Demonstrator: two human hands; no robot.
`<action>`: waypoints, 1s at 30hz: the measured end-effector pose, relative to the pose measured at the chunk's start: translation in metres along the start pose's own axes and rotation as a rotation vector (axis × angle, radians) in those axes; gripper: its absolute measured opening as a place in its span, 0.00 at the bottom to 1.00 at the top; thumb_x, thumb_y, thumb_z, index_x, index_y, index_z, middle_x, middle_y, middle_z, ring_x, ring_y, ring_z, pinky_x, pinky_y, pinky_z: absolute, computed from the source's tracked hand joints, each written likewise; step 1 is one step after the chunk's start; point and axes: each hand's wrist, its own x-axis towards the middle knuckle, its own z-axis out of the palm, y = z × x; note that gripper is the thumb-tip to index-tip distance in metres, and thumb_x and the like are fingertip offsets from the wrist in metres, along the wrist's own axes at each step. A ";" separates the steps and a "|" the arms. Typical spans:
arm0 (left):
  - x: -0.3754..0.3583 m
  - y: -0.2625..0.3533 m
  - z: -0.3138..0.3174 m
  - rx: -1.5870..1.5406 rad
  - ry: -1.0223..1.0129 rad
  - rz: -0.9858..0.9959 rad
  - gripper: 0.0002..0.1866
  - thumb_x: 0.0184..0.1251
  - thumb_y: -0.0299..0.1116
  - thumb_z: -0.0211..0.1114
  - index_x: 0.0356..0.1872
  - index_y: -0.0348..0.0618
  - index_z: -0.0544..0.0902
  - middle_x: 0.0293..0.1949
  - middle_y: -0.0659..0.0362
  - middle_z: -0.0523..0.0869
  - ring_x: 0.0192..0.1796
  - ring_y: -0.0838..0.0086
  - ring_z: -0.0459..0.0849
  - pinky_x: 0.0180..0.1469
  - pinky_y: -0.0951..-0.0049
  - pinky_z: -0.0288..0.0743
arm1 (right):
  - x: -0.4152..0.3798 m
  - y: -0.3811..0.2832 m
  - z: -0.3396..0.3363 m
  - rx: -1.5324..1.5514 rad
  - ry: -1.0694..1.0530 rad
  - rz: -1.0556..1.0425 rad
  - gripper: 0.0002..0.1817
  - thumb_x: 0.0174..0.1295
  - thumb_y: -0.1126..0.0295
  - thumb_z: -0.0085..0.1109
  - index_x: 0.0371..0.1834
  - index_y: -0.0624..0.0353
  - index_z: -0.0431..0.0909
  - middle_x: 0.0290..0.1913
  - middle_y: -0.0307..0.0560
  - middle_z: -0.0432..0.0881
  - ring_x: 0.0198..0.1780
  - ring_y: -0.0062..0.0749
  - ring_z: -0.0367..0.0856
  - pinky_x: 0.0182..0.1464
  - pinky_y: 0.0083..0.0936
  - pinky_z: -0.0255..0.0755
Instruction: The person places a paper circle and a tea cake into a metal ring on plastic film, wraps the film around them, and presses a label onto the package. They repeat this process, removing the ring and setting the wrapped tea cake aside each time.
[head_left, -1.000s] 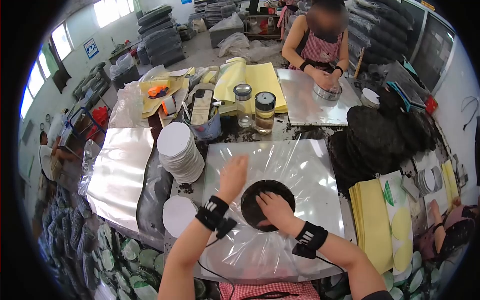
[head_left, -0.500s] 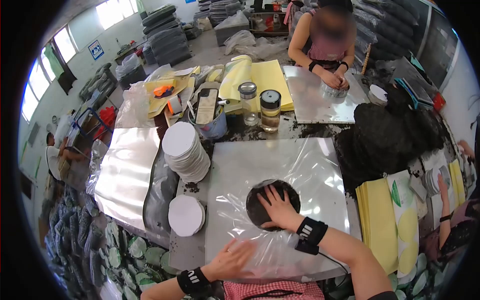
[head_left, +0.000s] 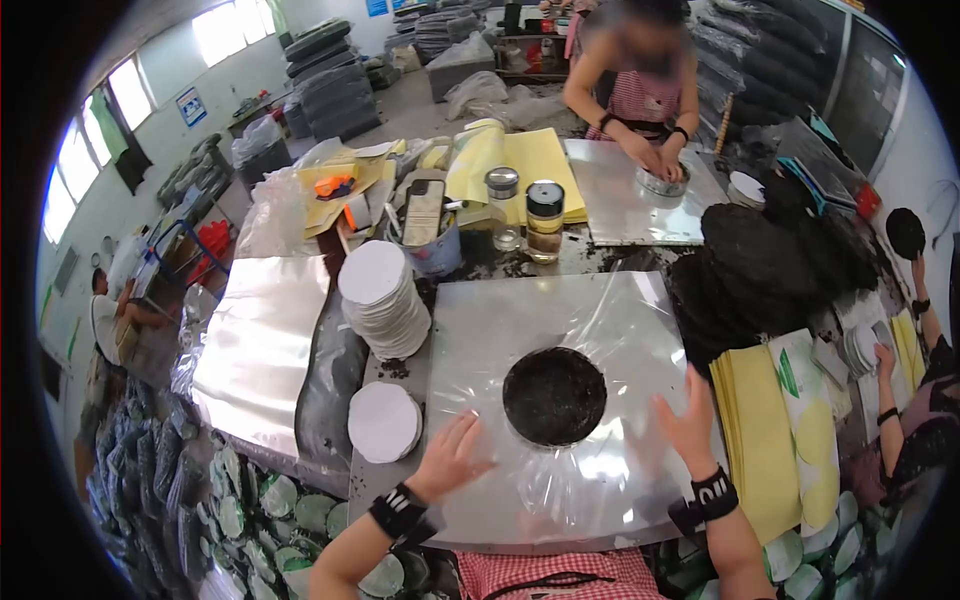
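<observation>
A round dark cake of seaweed-like material (head_left: pixel 554 397) lies on clear plastic film (head_left: pixel 560 490) over a metal sheet (head_left: pixel 470 310). My left hand (head_left: pixel 455 455) is open beside its left side, just above the film, touching nothing I can make out. On the other side my right hand (head_left: pixel 688 425) is raised near the sheet's right edge, fingers spread and holding nothing. White paper discs are close to my left hand: a tall stack (head_left: pixel 385 300) and a lower pile (head_left: pixel 384 422).
Dark sheets of the same material (head_left: pixel 770 270) are heaped at the right, behind yellow paper (head_left: pixel 755 440). Two jars (head_left: pixel 544 220) and a bucket with a phone (head_left: pixel 425 215) stand behind the metal sheet. Co-workers' hands work across the table (head_left: pixel 660 160) and at far right (head_left: pixel 885 365).
My right hand has lifted off the dark cake and swung right. My left hand has moved slightly up and left. Across the table, the co-worker's hands have shifted slightly.
</observation>
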 end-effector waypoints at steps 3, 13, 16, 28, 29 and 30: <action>0.067 0.031 0.010 -0.151 0.065 0.159 0.37 0.55 0.56 0.75 0.60 0.41 0.78 0.63 0.52 0.81 0.65 0.59 0.79 0.69 0.53 0.69 | -0.069 0.015 -0.022 0.412 -0.529 0.542 0.34 0.59 0.67 0.73 0.67 0.66 0.70 0.43 0.45 0.85 0.42 0.30 0.85 0.49 0.30 0.79; 0.098 0.071 0.059 -0.296 0.086 -0.368 0.19 0.53 0.38 0.77 0.40 0.43 0.78 0.37 0.55 0.83 0.42 0.57 0.81 0.53 0.61 0.73 | -0.014 0.047 -0.026 0.922 -0.155 0.478 0.33 0.61 0.71 0.72 0.66 0.65 0.64 0.55 0.44 0.76 0.49 0.35 0.79 0.55 0.29 0.76; 0.113 0.087 0.046 -0.320 0.184 -0.504 0.20 0.51 0.35 0.78 0.41 0.43 0.78 0.37 0.55 0.81 0.42 0.57 0.79 0.47 0.61 0.72 | -0.027 -0.012 0.052 0.660 -0.312 0.065 0.56 0.52 0.66 0.81 0.79 0.67 0.49 0.68 0.52 0.72 0.67 0.50 0.73 0.71 0.40 0.66; 0.120 0.060 0.032 -1.010 0.365 -0.414 0.35 0.45 0.36 0.84 0.54 0.39 0.74 0.56 0.47 0.79 0.66 0.52 0.75 0.74 0.49 0.63 | 0.021 -0.087 0.084 0.465 -0.312 -0.549 0.22 0.52 0.74 0.69 0.53 0.59 0.81 0.52 0.49 0.83 0.56 0.49 0.82 0.59 0.42 0.77; 0.117 0.059 0.039 -0.859 0.346 -0.363 0.31 0.48 0.34 0.82 0.51 0.38 0.75 0.52 0.47 0.80 0.63 0.51 0.77 0.73 0.48 0.63 | 0.024 -0.085 0.081 0.456 -0.375 -0.568 0.21 0.52 0.73 0.69 0.52 0.59 0.81 0.52 0.49 0.83 0.55 0.50 0.82 0.59 0.42 0.77; 0.116 0.056 0.044 -0.701 0.333 -0.308 0.27 0.50 0.33 0.80 0.49 0.38 0.76 0.48 0.47 0.81 0.59 0.50 0.79 0.73 0.47 0.64 | 0.029 -0.083 0.079 0.448 -0.434 -0.594 0.21 0.52 0.71 0.69 0.51 0.60 0.82 0.51 0.49 0.83 0.55 0.51 0.82 0.58 0.43 0.77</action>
